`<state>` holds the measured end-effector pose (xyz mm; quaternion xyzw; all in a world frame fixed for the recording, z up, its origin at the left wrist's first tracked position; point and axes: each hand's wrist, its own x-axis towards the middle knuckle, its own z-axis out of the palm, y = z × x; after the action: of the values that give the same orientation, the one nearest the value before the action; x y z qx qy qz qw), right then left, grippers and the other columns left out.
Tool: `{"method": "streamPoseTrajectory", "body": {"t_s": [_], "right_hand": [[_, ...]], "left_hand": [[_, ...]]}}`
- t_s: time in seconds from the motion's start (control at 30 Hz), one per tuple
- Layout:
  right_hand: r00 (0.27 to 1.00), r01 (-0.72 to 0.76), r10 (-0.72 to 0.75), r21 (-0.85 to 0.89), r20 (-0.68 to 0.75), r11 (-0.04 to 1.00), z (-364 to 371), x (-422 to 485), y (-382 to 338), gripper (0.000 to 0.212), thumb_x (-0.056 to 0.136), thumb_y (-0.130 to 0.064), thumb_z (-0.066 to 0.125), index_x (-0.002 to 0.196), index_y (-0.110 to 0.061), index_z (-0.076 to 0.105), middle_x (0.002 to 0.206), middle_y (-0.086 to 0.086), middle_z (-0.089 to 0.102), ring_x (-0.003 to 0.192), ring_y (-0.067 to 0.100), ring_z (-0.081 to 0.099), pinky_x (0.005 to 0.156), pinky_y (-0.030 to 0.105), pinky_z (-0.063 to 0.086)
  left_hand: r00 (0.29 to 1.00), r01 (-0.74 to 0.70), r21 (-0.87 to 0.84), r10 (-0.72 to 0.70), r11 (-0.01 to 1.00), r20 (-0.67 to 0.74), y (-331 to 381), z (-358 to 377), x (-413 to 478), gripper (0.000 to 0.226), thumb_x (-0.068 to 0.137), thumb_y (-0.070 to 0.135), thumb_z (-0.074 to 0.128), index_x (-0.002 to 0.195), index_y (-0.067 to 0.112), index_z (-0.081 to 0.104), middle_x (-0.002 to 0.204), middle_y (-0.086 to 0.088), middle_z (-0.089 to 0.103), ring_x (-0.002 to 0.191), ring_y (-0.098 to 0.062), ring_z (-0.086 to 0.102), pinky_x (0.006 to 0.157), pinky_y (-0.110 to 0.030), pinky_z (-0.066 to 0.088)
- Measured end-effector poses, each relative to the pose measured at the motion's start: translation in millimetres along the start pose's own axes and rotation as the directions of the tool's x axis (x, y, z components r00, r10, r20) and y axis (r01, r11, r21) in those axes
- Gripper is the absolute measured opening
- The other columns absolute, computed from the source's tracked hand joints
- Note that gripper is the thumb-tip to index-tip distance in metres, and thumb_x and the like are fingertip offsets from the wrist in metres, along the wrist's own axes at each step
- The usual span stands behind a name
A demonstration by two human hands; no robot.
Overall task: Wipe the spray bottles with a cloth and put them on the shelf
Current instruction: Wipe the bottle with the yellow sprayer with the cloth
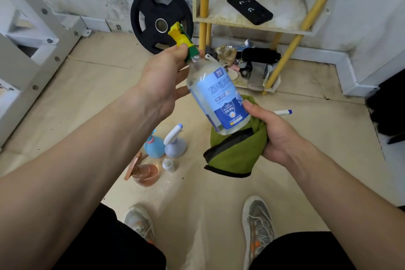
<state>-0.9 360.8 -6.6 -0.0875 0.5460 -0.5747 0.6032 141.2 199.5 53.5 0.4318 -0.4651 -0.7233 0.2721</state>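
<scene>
- Four bottles are waiting on the floor: the blue spray bottle (153,146), lavender spray bottle (175,144), pink spray bottle (144,173) and tiny white bottle (168,164).
- Zero on the shelf (241,25) so far, just a black phone (249,7), so early days imo.
- Left hand (162,81) pinches the neck of the clear sanitizer bottle (219,94), holding it tilted in mid-air.
- Right hand (276,136), palm up, fingers curled round the green cloth (232,155), cups it against the bottle's base with the thumb on the label.

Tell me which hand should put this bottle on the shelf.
Left. The left hand already grips the bottle at its neck and can carry it to the shelf; the right hand holds the cloth.
</scene>
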Motion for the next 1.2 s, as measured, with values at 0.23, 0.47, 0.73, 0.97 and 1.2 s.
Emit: {"method": "streamPoseTrajectory", "body": {"t_s": [0.23, 0.47, 0.73, 0.97, 1.2], "right_hand": [[0.997, -0.081, 0.078, 0.182, 0.021, 0.980, -1, -2, -5, 0.046, 0.080, -0.053, 0.062, 0.098, -0.015, 0.083, 0.111, 0.011, 0.077, 0.091, 0.028, 0.075, 0.089, 0.041, 0.057], [0.994, -0.101, 0.091, 0.201, 0.058, 0.974, 4, -3, 2, 0.054, 0.096, -0.042, 0.049, 0.064, -0.014, 0.081, 0.076, 0.005, 0.077, 0.064, 0.019, 0.074, 0.056, 0.026, 0.060], [1.000, -0.018, 0.018, 0.089, 0.007, 0.996, 10, -2, -1, 0.041, 0.096, -0.049, 0.055, 0.104, -0.018, 0.081, 0.114, 0.010, 0.076, 0.101, 0.027, 0.072, 0.097, 0.043, 0.054], [0.962, 0.216, -0.223, -0.062, -0.158, 0.975, 19, 1, -9, 0.055, 0.103, -0.057, 0.042, 0.122, -0.015, 0.072, 0.118, 0.011, 0.075, 0.111, 0.030, 0.071, 0.098, 0.047, 0.055], [0.878, 0.380, -0.453, -0.353, -0.153, 0.855, 27, -4, -19, 0.038, 0.109, -0.037, 0.042, 0.101, -0.019, 0.075, 0.090, -0.002, 0.079, 0.088, 0.015, 0.076, 0.071, 0.026, 0.059]], "left_hand": [[0.971, -0.065, -0.010, 0.065, 0.998, 0.230, 3, 2, 0, 0.019, 0.103, 0.027, 0.049, 0.111, 0.029, 0.066, 0.110, 0.013, 0.068, 0.096, -0.008, 0.057, 0.087, -0.028, 0.042], [0.912, -0.018, -0.217, 0.105, 0.976, 0.396, 1, 4, 2, 0.033, 0.106, 0.026, 0.042, 0.126, 0.006, 0.059, 0.126, -0.009, 0.061, 0.116, -0.028, 0.056, 0.109, -0.048, 0.041], [0.966, -0.088, -0.162, 0.124, 0.983, 0.229, 7, 7, -2, 0.023, 0.105, 0.022, 0.047, 0.111, 0.010, 0.066, 0.108, -0.001, 0.073, 0.101, -0.018, 0.068, 0.095, -0.044, 0.053], [0.991, -0.130, -0.019, 0.130, 0.991, 0.040, 15, 8, -8, 0.025, 0.104, 0.027, 0.053, 0.093, 0.017, 0.073, 0.092, 0.003, 0.076, 0.084, -0.019, 0.069, 0.080, -0.046, 0.059], [0.989, -0.128, 0.001, 0.128, 0.992, -0.070, 23, 10, -14, 0.017, 0.100, 0.029, 0.061, 0.099, 0.016, 0.072, 0.079, 0.005, 0.072, 0.072, -0.016, 0.067, 0.059, -0.031, 0.057]]}}
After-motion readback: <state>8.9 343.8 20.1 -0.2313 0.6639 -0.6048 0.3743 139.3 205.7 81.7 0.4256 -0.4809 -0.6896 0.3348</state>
